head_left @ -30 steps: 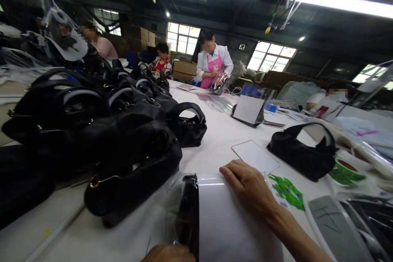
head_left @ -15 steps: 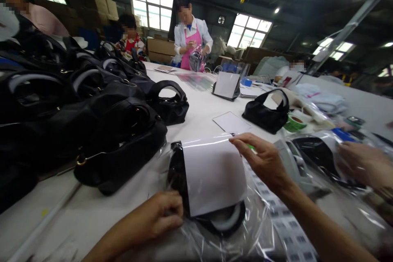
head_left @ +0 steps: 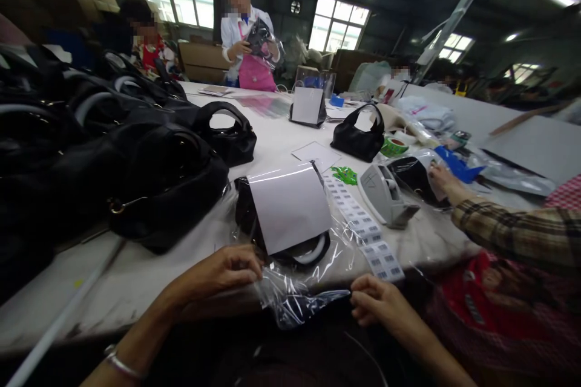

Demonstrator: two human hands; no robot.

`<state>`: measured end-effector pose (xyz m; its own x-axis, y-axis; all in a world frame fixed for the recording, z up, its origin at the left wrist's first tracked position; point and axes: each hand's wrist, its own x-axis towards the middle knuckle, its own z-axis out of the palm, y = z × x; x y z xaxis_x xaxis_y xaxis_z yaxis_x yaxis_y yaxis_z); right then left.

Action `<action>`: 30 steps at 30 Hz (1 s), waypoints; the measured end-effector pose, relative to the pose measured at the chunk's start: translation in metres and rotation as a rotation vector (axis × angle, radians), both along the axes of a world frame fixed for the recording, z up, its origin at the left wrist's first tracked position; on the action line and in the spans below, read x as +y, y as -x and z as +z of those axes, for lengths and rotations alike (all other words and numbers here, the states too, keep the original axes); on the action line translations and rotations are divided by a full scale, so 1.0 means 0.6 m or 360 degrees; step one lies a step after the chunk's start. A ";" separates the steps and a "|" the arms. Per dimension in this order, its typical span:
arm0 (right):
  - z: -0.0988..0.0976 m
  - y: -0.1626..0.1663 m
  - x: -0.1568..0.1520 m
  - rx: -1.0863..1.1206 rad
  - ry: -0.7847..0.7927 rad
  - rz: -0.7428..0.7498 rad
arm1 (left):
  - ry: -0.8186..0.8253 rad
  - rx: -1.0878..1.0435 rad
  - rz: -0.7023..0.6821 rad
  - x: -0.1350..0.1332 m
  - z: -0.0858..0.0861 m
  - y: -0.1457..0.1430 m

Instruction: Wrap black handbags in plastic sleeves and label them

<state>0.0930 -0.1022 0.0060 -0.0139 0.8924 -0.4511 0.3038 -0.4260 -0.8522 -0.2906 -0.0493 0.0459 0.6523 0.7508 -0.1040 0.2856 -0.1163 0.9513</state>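
Note:
In front of me on the table lies a black handbag [head_left: 247,205] inside a clear plastic bag [head_left: 299,299], with a white sheet of card [head_left: 290,208] over it. One pale inner side of the handbag's handle shows below the card. My left hand [head_left: 233,269], a silver bangle on its wrist, is closed with curled fingers at the left of the plastic bag's open end. Opposite it, my right hand [head_left: 374,299] pinches the right corner of that end, which hangs over the table edge.
Several black handbags [head_left: 172,193] are piled at left. A strip of barcode labels [head_left: 363,224], green tags [head_left: 344,175] and a grey tape dispenser [head_left: 384,193] lie to the right. A co-worker's hand [head_left: 445,181] holds another wrapped bag; another person [head_left: 249,42] stands across the table.
My right hand has left the far top of the plastic bag and come down to its near corner. My left hand stays at the near left. The view has shifted right.

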 end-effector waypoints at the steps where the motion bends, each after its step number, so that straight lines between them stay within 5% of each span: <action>1: -0.011 0.005 -0.003 -0.0062 0.0011 -0.0012 | -0.0041 -0.0031 -0.0015 -0.001 -0.003 0.002; 5: -0.025 0.025 -0.009 -0.0146 0.0035 0.0015 | -0.0012 -0.0180 -0.0004 -0.002 -0.009 0.008; 15: 0.054 0.088 0.002 0.0525 -0.0301 -0.0430 | 0.0109 -0.0346 0.0058 -0.005 -0.007 0.002; 23: -0.006 0.119 -0.026 0.0971 -0.0402 -0.1076 | 0.0147 -0.0418 0.0082 -0.008 -0.019 0.013; 30: -0.016 0.121 -0.030 0.1277 -0.0105 -0.1165 | 0.0121 -0.0427 0.0017 -0.007 -0.017 0.016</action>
